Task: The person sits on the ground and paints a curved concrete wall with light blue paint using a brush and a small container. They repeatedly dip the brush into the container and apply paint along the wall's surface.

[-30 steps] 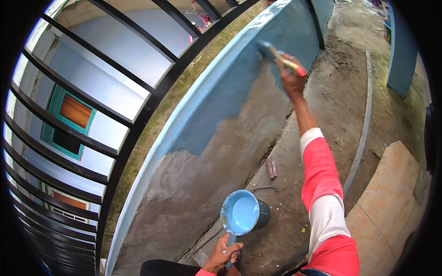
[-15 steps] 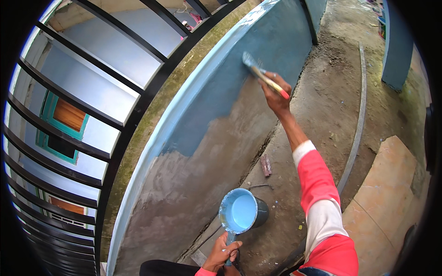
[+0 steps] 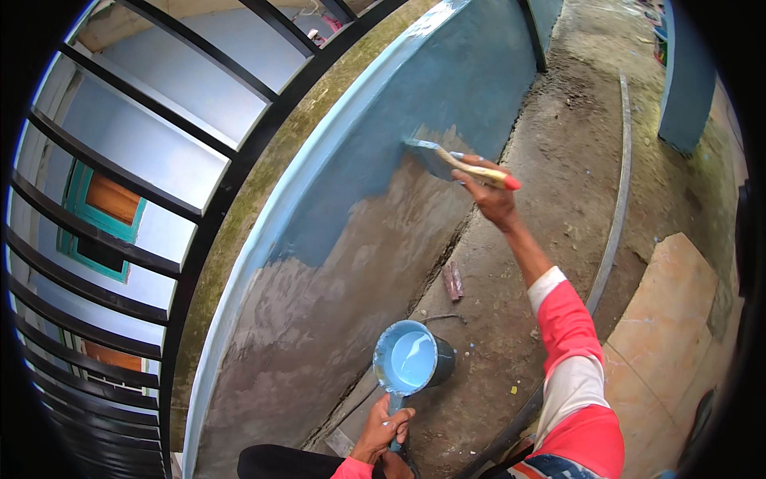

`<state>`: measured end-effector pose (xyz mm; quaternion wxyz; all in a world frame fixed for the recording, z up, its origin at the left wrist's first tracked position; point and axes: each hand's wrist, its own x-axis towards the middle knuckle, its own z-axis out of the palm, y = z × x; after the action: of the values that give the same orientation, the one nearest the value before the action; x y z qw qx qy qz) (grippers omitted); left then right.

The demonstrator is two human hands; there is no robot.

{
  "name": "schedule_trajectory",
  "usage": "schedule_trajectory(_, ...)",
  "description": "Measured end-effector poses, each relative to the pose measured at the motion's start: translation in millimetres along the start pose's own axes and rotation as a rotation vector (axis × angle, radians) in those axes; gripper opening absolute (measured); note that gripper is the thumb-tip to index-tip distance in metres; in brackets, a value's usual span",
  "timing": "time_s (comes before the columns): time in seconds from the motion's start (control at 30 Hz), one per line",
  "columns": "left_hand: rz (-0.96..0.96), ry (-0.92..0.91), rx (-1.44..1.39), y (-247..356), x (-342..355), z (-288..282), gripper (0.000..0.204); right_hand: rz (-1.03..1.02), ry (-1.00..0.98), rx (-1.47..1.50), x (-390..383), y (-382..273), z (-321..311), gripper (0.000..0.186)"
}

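My right hand [image 3: 495, 199] grips a paintbrush [image 3: 479, 169] with a pale wooden handle and a red tip. Its blue-coated bristles lie against the low wall [image 3: 343, 239], at the border between blue paint and bare grey-brown cement. The upper and far part of the wall is blue, while the lower near part is unpainted. Closed round the handle of a dipper [image 3: 405, 361], my left hand [image 3: 384, 431] holds it beside the wall's foot. Light blue paint fills part of the dipper, and drips coat its rim.
Black metal railings [image 3: 231, 164] top the wall's left side. On the dirt ground lie a small reddish-brown block [image 3: 453, 281], a long grey strip [image 3: 621, 199] and a thin dark cable. Tan tiles [image 3: 654, 319] are at right, with a blue pillar [image 3: 685, 88] beyond.
The brush has come down the wall and turned flatter, its bristles now lower near the cement border. My right hand has shifted down and slightly right. The dipper has moved slightly left.
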<state>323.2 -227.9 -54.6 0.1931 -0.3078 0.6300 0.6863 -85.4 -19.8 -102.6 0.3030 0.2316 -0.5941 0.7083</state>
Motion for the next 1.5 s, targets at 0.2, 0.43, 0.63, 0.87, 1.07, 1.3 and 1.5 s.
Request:
schedule_trajectory(0.2, -0.037, -0.018, 0.030, 4, 12, 15, 0.048, 0.172, 0.075, 0.088, 66, 41, -30, 0.023)
schedule_trajectory(0.43, -0.005, 0.000, 0.031, -6, 17, 21, 0.043, -0.229, 0.439, -0.390, 70, 39, -2, 0.025)
schedule_trajectory(0.63, 0.033, 0.012, 0.037, -5, 16, 28, 0.041, -0.289, -0.025, -0.193, -60, -42, 56, 0.023)
schedule_trajectory(0.87, -0.004, -0.010, 0.042, -11, 16, 28, 0.041, -0.087, -0.213, 0.016, -33, -26, 39, 0.026)
schedule_trajectory(1.07, 0.020, -0.014, 0.043, -18, 8, 20, 0.041, -0.150, 0.361, -0.311, 32, -3, 21, 0.024)
schedule_trajectory(1.3, 0.035, 0.015, 0.006, -34, 3, 4, 0.040, -0.376, -0.208, -0.122, -89, -95, 88, 0.024)
schedule_trajectory(1.5, 0.084, -0.003, 0.006, -47, 18, 0, 0.034, -0.231, -0.288, -0.104, -51, -66, 68, 0.023)
